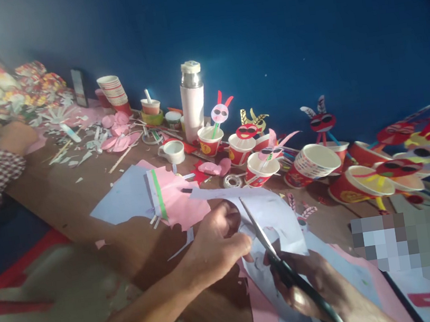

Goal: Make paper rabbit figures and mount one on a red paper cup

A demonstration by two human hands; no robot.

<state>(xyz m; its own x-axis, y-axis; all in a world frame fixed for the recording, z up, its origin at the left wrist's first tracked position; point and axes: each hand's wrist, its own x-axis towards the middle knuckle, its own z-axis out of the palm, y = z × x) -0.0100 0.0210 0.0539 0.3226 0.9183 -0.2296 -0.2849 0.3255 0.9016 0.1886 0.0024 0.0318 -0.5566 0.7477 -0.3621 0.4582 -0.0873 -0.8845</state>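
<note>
My right hand (pixel 316 285) is wrapped around dark-handled scissors (pixel 263 231), whose pale blades point up and away from me over a white sheet of paper (pixel 277 208). Across from it, my left hand (pixel 214 241) pinches the near left part of that sheet between thumb and curled fingers. The blades pass close to the left fingertips, and the exact spot where they meet the paper is hard to make out. Just beyond my left hand lies pink paper (pixel 179 192) with a jagged edge and a green-striped strip. More white and pink sheets (pixel 263 308) lie beneath my right hand.
Paper cups (pixel 260 168) with rabbit-like paper figures line the blue wall. Behind stand a flask (pixel 193 100), a stack of cups (pixel 113 92) and a small white cup (pixel 173 151). A tape roll (pixel 233 181) lies nearby. Another person's hands (pixel 15 135) work among scraps at left.
</note>
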